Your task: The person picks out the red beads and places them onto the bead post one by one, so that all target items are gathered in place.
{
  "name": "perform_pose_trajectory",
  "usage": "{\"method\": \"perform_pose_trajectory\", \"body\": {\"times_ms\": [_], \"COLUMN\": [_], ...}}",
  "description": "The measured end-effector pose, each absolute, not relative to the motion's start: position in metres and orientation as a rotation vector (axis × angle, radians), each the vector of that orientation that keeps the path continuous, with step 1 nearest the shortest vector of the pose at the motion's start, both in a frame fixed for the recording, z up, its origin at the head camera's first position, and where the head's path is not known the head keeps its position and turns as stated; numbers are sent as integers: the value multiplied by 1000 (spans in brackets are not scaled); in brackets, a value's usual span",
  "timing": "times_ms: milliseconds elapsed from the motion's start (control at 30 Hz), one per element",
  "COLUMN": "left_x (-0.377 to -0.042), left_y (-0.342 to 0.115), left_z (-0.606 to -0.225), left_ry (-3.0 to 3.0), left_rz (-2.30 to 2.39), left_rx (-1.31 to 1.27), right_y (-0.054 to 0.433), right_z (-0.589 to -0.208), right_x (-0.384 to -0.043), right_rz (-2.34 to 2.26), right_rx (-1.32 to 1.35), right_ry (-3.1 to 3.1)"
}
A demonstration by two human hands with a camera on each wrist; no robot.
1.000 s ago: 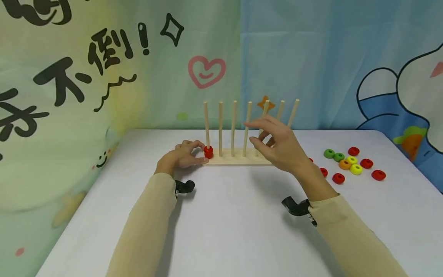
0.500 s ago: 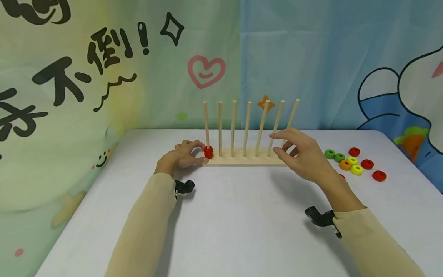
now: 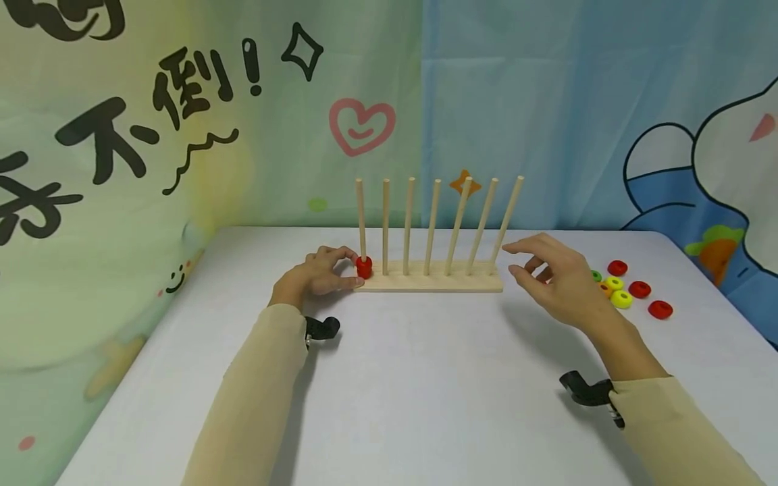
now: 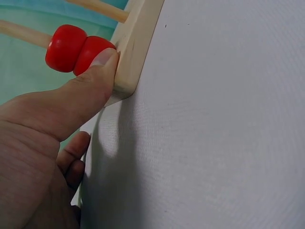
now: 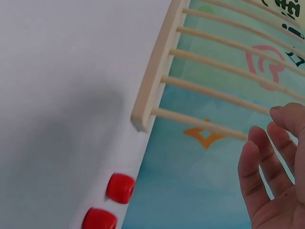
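A wooden rack stands on the table with a row of several upright pegs. Two red beads are stacked on its leftmost peg, down at the base. My left hand holds the rack's left end, thumb in front beside the lower bead and index finger behind. To the right of the rack, my right hand hovers with nothing in it, fingers loosely bent and thumb apart from them. In the right wrist view, the right fingers overlap the end peg.
Loose beads lie at the right: red ones, yellow ones, an orange one and a green one, partly hidden behind my right hand. Two red beads show near the rack's end in the right wrist view. A printed curtain hangs behind the table.
My right hand has moved rightward along the pegs, from over the middle of the rack to beyond its right end. The left hand has stayed at the left end.
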State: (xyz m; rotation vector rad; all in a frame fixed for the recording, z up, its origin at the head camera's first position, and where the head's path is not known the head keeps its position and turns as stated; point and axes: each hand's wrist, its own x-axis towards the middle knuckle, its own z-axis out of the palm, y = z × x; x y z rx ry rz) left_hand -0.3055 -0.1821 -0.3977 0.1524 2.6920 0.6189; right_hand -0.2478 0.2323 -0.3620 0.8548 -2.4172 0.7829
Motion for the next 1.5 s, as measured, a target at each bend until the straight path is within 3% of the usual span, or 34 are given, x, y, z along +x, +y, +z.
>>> {"method": "perform_pose_trajectory", "body": {"times_ms": [833,1500], "left_x": [-306,-306], "left_y": [-177,-183], "left_z": [-400,-401], "left_ry": [2698,2696], "left_rz": [668,656], "left_rx": [189,169], "right_y": [300,337], "right_z": [-355,-380], "right_x": [-228,-227], "right_rz": [599,727], "right_rx": [652,446], "right_ry": [-2690,-2878]}}
